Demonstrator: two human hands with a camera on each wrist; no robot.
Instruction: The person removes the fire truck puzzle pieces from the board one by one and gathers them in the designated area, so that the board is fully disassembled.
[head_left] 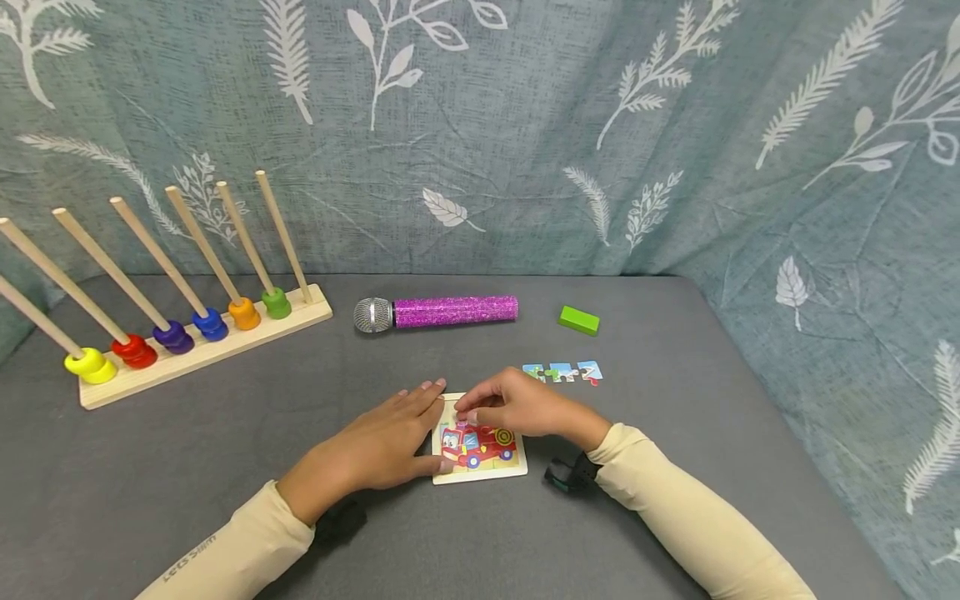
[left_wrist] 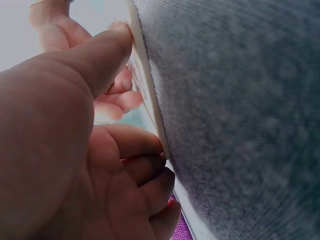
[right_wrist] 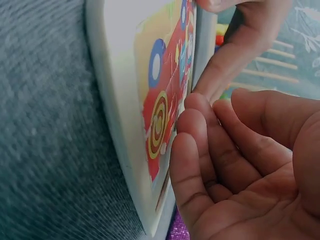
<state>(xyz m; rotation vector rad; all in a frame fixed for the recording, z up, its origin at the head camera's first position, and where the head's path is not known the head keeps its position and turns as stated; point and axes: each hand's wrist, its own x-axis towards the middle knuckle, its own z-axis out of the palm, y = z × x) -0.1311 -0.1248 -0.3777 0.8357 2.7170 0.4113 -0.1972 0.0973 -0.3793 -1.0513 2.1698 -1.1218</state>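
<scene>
The puzzle board [head_left: 487,477] lies flat on the grey table [head_left: 405,542] between the two hands, with a red truck [head_left: 487,447] on it. The left hand [head_left: 382,446] rests along its left side; the left wrist view shows better that the thumb is on the edge, well apart from the fingers, which touch farther along. The right hand [head_left: 517,404] is over the upper part, its fingers close together and gently bent. From the right wrist, they appear at the board's face, but I cannot tell whether thumb and forefinger pinch a small piece.

Only the head view shows three loose pieces [head_left: 562,372] and a green block [head_left: 578,321]. The purple microphone [head_left: 455,311] is cut off in both wrist views. The right hand hides the board's upper right part from the head, and the left wrist picture is washed out.
</scene>
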